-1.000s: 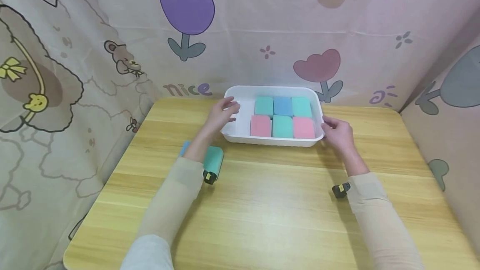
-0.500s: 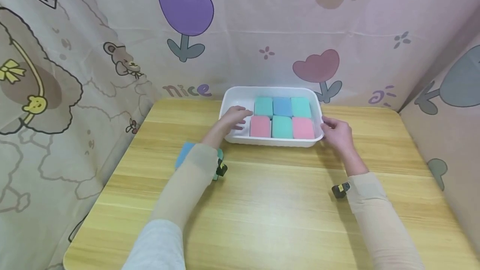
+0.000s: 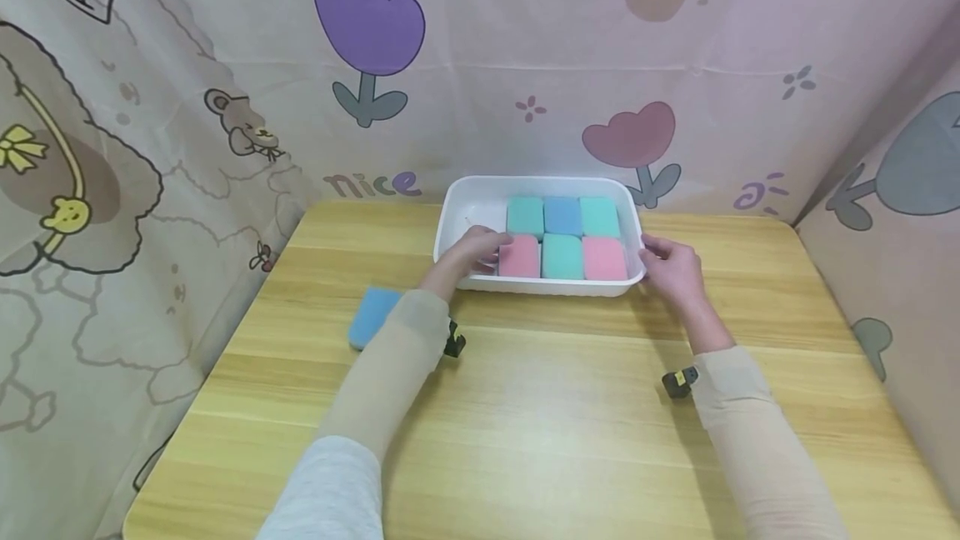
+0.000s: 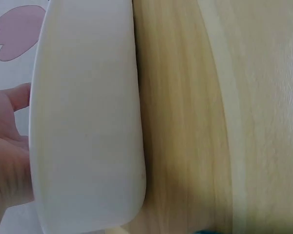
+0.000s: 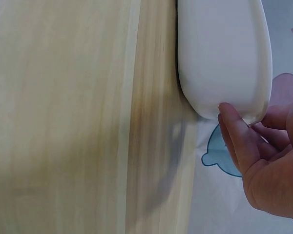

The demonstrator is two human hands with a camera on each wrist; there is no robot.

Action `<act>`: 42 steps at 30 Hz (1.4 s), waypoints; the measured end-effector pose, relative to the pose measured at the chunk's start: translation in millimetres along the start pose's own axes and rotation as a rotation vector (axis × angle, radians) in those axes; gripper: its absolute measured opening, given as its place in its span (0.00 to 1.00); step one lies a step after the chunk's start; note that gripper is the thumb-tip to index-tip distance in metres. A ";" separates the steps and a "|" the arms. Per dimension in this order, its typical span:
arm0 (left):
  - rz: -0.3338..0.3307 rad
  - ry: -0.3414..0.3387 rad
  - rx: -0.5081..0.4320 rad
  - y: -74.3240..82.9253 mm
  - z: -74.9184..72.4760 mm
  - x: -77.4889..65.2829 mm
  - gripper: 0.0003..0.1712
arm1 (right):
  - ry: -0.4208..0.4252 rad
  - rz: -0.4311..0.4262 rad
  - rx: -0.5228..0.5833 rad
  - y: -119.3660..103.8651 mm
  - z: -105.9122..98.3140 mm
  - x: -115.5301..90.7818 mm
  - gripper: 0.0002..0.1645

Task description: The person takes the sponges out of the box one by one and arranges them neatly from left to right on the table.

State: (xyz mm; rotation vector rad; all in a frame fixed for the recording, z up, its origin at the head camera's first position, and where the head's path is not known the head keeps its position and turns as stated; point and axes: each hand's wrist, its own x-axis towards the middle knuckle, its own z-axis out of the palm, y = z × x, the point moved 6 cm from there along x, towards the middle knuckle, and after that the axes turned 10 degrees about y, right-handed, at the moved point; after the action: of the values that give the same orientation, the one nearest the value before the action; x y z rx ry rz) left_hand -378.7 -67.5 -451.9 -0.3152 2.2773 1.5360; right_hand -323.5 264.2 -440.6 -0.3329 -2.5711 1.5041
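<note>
A white plastic tray stands at the back of the table with several sponges inside. The top row shows a green one, a blue one and a mint one. Below them sit a pink sponge, a green sponge and another pink sponge. My left hand reaches over the front rim, fingers touching the left pink sponge; the tray wall hides its fingertips in the left wrist view. With thumb and fingers my right hand pinches the tray's right end.
A blue sponge lies on the wooden table, left of the tray and partly behind my left forearm. A green sponge beside it is hidden by the sleeve. A patterned cloth hangs behind the tray.
My left hand has moved right and down from the tray's left rim to the left pink sponge. Its forearm now covers the green sponge on the table. The right hand has stayed put.
</note>
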 end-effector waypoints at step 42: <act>0.128 0.138 -0.129 9.3 2.5 -7.2 0.30 | 0.008 0.000 -0.021 0.0 0.2 -1.7 0.30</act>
State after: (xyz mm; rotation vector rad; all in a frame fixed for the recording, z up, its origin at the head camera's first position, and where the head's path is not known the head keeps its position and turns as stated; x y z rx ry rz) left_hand -375.3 -61.8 -441.9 -0.3246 2.3477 1.7811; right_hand -321.9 263.6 -440.7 -0.3411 -2.5818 1.4741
